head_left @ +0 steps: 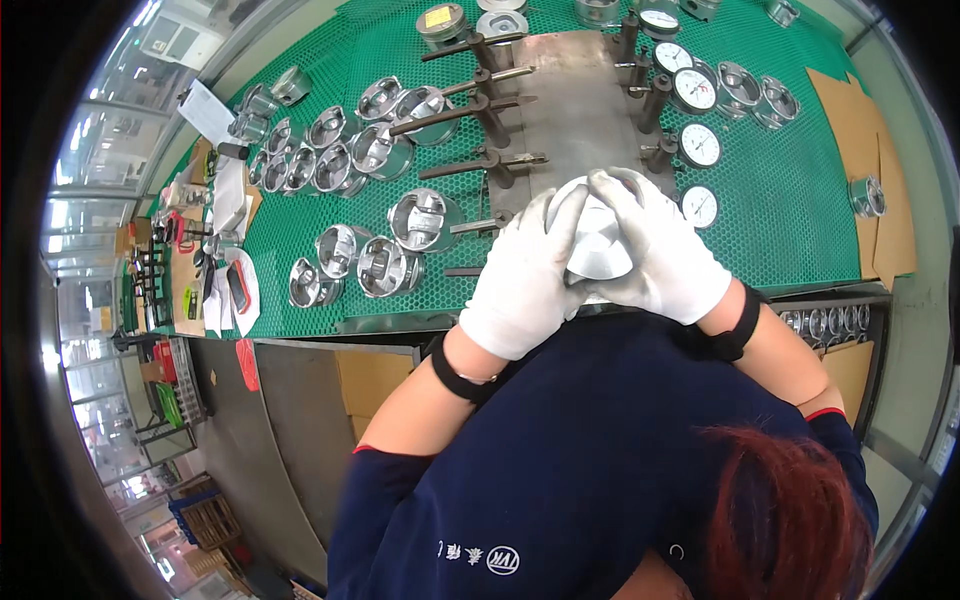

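Note:
Between my two white-gloved hands is a shiny metal piston (601,254), its smooth rounded surface facing up. My left hand (528,275) wraps round its left side, and my right hand (668,245) closes round its right side. The fingers of both hands meet the piston near its far edge; its underside is hidden. It is at the near end of a grey steel plate (575,110). Dark clamp posts with bars (492,165) line the plate's left side. Along the right side are posts and several dial gauges (699,146), one of them close to my right hand.
Several pistons (425,219) stand on the green mat (780,225) to the left, with more (740,88) at the far right. Brown cardboard (838,130) lies at the right edge, with a piston (867,197) on it. Below the bench's right side, a drawer (825,325) contains pistons.

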Demonstrator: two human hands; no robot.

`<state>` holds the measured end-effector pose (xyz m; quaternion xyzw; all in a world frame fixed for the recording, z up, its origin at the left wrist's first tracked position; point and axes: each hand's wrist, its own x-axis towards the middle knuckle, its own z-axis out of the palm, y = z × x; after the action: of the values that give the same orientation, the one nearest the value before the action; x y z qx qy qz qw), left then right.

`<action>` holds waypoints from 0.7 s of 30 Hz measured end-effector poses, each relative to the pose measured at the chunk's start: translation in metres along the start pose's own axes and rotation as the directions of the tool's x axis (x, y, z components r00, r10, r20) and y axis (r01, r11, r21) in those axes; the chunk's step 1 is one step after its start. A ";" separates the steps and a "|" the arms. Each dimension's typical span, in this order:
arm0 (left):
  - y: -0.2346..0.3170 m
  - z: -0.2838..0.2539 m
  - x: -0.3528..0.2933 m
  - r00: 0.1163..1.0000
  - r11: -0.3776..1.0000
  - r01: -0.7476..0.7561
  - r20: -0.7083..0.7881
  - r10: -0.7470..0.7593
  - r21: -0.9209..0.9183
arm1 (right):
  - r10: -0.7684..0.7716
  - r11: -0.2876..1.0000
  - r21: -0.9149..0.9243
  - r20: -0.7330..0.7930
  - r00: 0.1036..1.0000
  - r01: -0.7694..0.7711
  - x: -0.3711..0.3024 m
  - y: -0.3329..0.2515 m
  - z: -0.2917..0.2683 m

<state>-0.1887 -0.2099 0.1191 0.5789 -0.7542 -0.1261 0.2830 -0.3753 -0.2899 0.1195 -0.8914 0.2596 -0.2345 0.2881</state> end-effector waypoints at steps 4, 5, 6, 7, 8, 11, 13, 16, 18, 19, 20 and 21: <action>-0.013 0.022 0.000 0.994 0.999 -0.033 -0.100 0.037 0.041 | 0.174 0.979 0.103 0.052 0.983 -0.178 -0.030 0.010 -0.012; -0.014 0.026 0.002 0.994 0.999 -0.037 -0.103 0.040 0.029 | 0.342 0.906 0.186 0.204 0.917 -0.379 -0.036 0.013 -0.012; -0.016 0.028 0.005 0.993 0.999 -0.043 -0.106 0.044 0.019 | 0.473 0.788 0.235 0.362 0.804 -0.569 -0.041 0.016 -0.012; -0.018 0.030 0.008 0.993 0.999 -0.047 -0.109 0.048 0.009 | 0.510 0.516 0.407 0.561 0.653 -0.753 -0.045 0.019 -0.012; -0.018 0.032 0.011 0.993 0.999 -0.037 -0.116 0.036 -0.007 | 0.516 0.469 0.466 0.544 0.661 -0.750 -0.050 0.023 -0.007; -0.019 0.034 0.019 0.992 0.999 -0.003 -0.130 -0.003 -0.048 | 0.527 0.430 0.571 0.470 0.708 -0.699 -0.057 0.030 0.008; -0.022 0.036 0.022 0.991 0.996 0.005 -0.131 -0.017 -0.094 | 0.535 0.324 0.603 0.519 0.667 -0.729 -0.052 0.026 0.005; -0.025 0.036 0.024 0.993 0.990 0.039 -0.107 -0.053 -0.134 | 0.527 0.311 0.622 0.515 0.675 -0.718 -0.051 0.026 0.006; -0.024 0.036 0.025 0.993 0.992 0.039 -0.110 -0.052 -0.118 | 0.520 0.332 0.625 0.503 0.690 -0.706 -0.052 0.028 0.007; -0.023 0.035 0.025 0.992 0.993 0.040 -0.111 -0.052 -0.109 | 0.518 0.332 0.625 0.505 0.690 -0.707 -0.052 0.029 0.007; -0.024 0.036 0.025 0.992 0.994 0.035 -0.116 -0.047 -0.108 | 0.516 0.332 0.624 0.507 0.690 -0.707 -0.052 0.030 0.007; -0.024 0.037 0.025 0.992 0.994 0.030 -0.122 -0.043 -0.107 | 0.520 0.339 0.613 0.510 0.685 -0.714 -0.052 0.030 0.006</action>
<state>-0.1946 -0.2454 0.0837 0.5836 -0.7169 -0.1342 0.3570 -0.4204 -0.2773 0.0823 -0.5256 0.4163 -0.0922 0.7362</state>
